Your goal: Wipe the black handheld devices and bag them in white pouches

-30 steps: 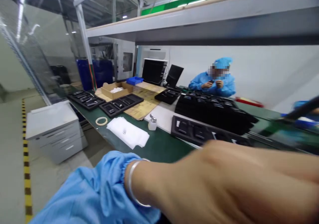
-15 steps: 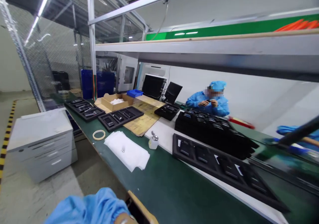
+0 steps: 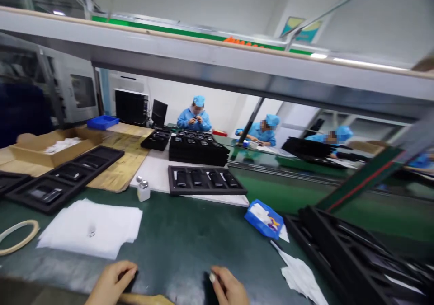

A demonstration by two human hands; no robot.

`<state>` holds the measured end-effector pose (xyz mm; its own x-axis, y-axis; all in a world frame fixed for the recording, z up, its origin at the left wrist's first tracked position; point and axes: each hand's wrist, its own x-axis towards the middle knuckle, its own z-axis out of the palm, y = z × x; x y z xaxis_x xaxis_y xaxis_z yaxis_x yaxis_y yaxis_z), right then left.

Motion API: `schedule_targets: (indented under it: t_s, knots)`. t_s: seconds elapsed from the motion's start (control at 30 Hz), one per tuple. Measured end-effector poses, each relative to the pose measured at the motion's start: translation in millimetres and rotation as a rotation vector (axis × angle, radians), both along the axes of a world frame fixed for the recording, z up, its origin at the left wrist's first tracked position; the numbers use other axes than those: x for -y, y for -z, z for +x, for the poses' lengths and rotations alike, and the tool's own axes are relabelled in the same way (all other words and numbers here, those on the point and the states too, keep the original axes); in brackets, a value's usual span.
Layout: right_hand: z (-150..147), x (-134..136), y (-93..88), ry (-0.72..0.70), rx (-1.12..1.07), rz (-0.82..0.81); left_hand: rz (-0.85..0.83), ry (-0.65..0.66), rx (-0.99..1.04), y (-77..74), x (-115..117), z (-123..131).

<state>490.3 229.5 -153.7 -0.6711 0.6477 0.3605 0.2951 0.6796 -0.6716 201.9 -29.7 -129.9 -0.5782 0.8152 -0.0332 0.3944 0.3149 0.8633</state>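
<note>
My left hand [image 3: 113, 280] is at the near edge of the green table, below a stack of white sheets [image 3: 91, 228]. Its fingers are loosely curled, a gap shows between thumb and forefinger, and nothing is seen in it. To the right, also at the near edge, my right hand [image 3: 230, 287] is half bent with thumb and forefinger apart, and I see nothing in it either. A light brown wooden edge [image 3: 145, 299] shows between the hands at the bottom. A small clear object [image 3: 91, 232], too blurred to name, lies on the sheets.
A tape roll [image 3: 20, 237], foam trays [image 3: 64, 180], a cardboard box [image 3: 50, 153] and a pump bottle [image 3: 143, 191] stand left. Another foam tray [image 3: 206, 188] is ahead. A blue bin [image 3: 264, 219], white cloth [image 3: 301, 273] and dark trays [image 3: 356, 260] lie right. Co-workers [image 3: 195, 117] sit behind.
The view has swung right and come closer to the table. Both my hands now show at its near edge; before, only one blue sleeve and part of a wrist did.
</note>
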Motion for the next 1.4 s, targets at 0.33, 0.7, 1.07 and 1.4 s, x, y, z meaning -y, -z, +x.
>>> schedule_targets:
  t_s: [0.33,0.7,1.07,1.4]
  knots:
    - [-62.0,-92.0,-12.0,0.206,-0.033,-0.064,0.083,-0.175,0.059,-6.4,-148.6,-27.1]
    - [-64.5,-116.2,8.4,0.163,-0.195,-0.143,0.091,-0.684,0.521,-39.1,-350.2,-68.6]
    - [-62.9,-118.7,8.4,0.134,-0.288,-0.282,0.369,-0.750,0.569,-85.7,-260.2,-42.6]
    - [-50.8,-112.9,4.0,0.265,-0.441,-0.293,0.410,-0.723,0.462,-131.9,-125.1,-22.7]
